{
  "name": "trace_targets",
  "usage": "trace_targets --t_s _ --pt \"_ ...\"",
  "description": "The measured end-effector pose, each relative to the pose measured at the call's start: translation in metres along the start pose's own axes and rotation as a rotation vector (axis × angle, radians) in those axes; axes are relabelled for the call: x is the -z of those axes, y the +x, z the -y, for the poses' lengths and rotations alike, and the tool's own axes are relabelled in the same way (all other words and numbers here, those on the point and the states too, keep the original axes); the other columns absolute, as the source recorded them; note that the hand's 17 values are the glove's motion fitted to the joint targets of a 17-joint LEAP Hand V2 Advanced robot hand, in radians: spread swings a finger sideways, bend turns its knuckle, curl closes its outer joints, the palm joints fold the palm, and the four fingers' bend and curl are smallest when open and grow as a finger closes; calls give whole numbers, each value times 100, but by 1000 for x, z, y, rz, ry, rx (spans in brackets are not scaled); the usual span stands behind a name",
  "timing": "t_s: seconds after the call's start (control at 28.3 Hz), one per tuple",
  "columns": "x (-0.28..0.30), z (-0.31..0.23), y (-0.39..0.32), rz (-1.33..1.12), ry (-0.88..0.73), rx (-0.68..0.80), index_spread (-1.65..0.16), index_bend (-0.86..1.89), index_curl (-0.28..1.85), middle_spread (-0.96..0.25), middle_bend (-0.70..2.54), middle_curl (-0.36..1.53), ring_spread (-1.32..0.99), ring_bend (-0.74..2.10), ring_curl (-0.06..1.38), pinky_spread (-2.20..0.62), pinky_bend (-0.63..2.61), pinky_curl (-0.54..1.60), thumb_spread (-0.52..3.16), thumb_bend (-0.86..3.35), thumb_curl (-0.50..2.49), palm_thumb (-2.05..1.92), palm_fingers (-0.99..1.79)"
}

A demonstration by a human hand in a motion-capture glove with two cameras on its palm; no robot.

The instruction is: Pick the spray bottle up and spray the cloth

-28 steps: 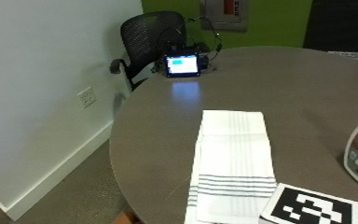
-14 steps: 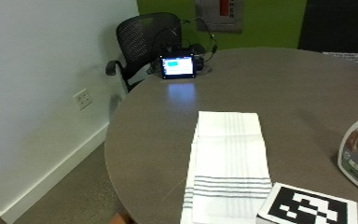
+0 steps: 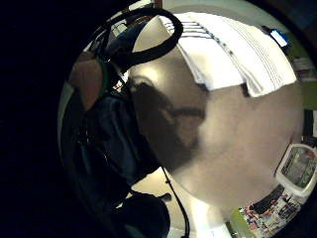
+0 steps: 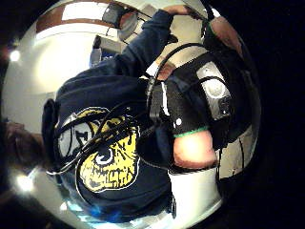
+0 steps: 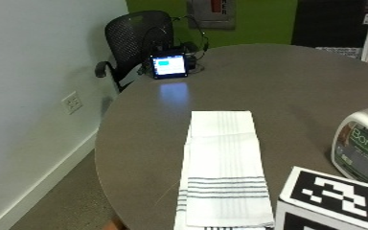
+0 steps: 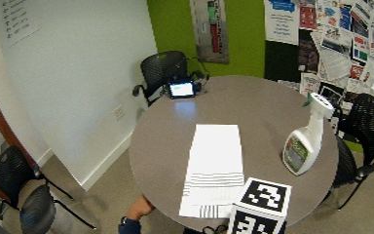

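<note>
A white cloth (image 5: 225, 167) with dark stripes lies flat along the middle of the round grey table (image 5: 286, 81). The white spray bottle (image 5: 361, 148) with a green label stands upright to the cloth's right, apart from it (image 6: 307, 141). My gloved right hand is hidden in both outside views. In the little finger side palm view the hand (image 3: 109, 114) hovers over bare table near the cloth's (image 3: 233, 54) striped end, with the bottle (image 3: 297, 171) farther off. Its fingers stay at the picture's edge and nothing is held. The thumb side view shows the hand (image 4: 200, 109) against the person's dark hoodie.
A small lit screen (image 5: 169, 65) with cables stands at the table's far edge, in front of a black mesh chair (image 5: 133, 33). Another black chair (image 6: 368, 122) stands behind the bottle. A bare hand (image 6: 138, 209) hangs below the table's near edge. The white wall is to the left.
The outside camera has shifted a little, so more of the bottle shows. The cloth and the bottle have not moved on the table.
</note>
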State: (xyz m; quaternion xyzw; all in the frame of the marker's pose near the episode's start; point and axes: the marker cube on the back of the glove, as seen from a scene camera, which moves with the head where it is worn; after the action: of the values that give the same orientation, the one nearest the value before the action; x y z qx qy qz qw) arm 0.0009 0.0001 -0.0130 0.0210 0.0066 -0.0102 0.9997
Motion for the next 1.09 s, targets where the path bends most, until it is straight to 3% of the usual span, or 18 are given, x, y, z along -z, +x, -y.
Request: trace_targets --t_s 0.78,0.95,1.09 --pt "90 -71 40 -120 397 -184 -32 14 28 -7 21 37 -16 34 34 7 19 33 124 5 36 55 92" --pt "104 -92 61 -106 595 -325 -33 13 28 -7 19 37 -16 33 34 7 21 33 122 1 36 53 91" --pt "116 -103 87 -63 854 -457 -33 7 26 -7 19 37 -16 38 35 2 26 35 123 1 37 57 96"
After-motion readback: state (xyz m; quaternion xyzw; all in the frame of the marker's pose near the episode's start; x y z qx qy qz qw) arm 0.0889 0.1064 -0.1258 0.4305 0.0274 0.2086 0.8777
